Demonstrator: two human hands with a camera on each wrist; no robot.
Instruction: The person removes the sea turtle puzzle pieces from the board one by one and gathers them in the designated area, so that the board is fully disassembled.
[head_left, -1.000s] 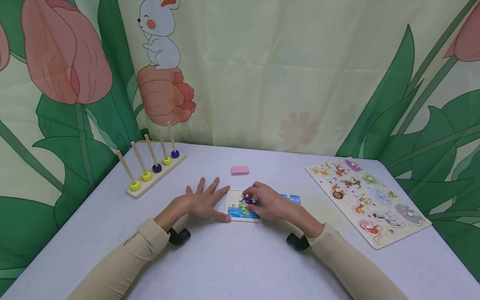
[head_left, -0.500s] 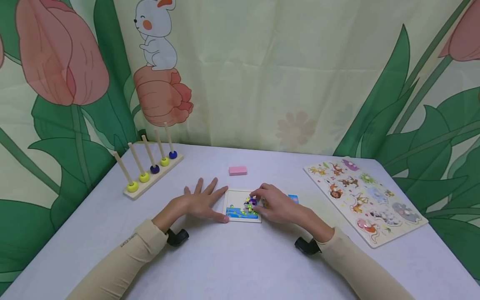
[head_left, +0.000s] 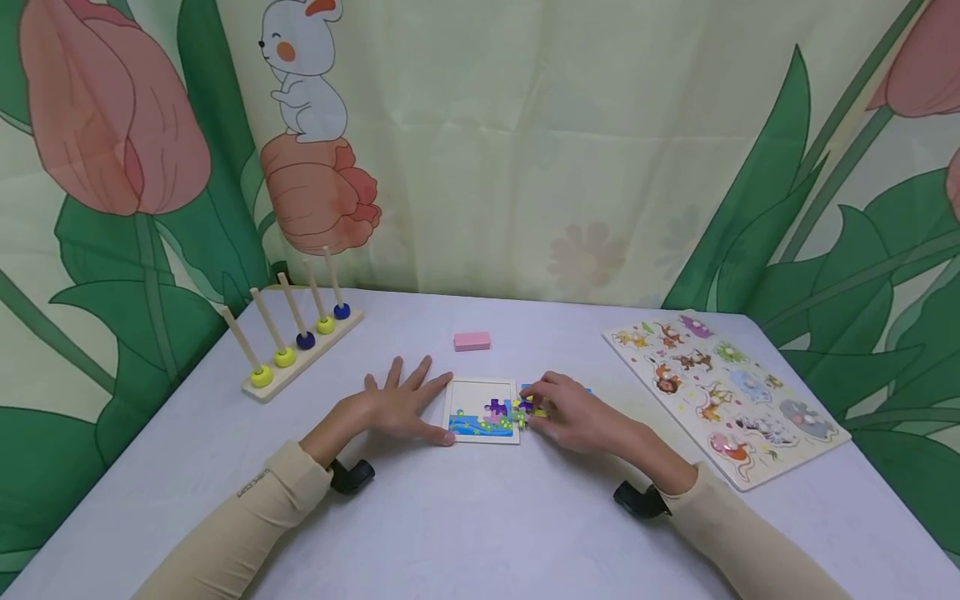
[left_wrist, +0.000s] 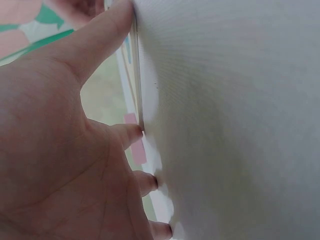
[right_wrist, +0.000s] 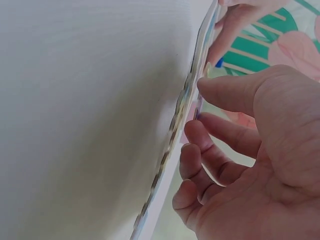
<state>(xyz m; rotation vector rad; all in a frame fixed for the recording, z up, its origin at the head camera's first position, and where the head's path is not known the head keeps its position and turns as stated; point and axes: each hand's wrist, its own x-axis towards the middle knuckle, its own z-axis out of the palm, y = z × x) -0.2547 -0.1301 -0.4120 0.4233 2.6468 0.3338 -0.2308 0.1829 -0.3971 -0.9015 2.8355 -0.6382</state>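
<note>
A small framed jigsaw puzzle (head_left: 480,389) lies flat on the table, with blue and purple pieces fitted along its lower part and bare board above. My left hand (head_left: 401,411) is spread beside it, thumb and index finger touching the frame's left side. Just right of the frame, my right hand (head_left: 573,414) pinches a yellow-green and purple puzzle piece (head_left: 521,414) between thumb and fingers. The right wrist view shows only a thin edge of that piece at the fingertips. More joined puzzle pieces (right_wrist: 172,132) lie beneath the right hand, mostly hidden in the head view.
A pink block (head_left: 472,341) lies behind the puzzle. To the left stands a wooden peg rack (head_left: 303,357) with yellow and blue beads. An animal peg-puzzle board (head_left: 723,392) lies to the right. A printed curtain (head_left: 480,167) hangs behind the table.
My right hand has moved right, from over the framed puzzle to beyond its right edge, with a piece at its fingertips. A purple piece in the frame is now uncovered. My left hand stays put.
</note>
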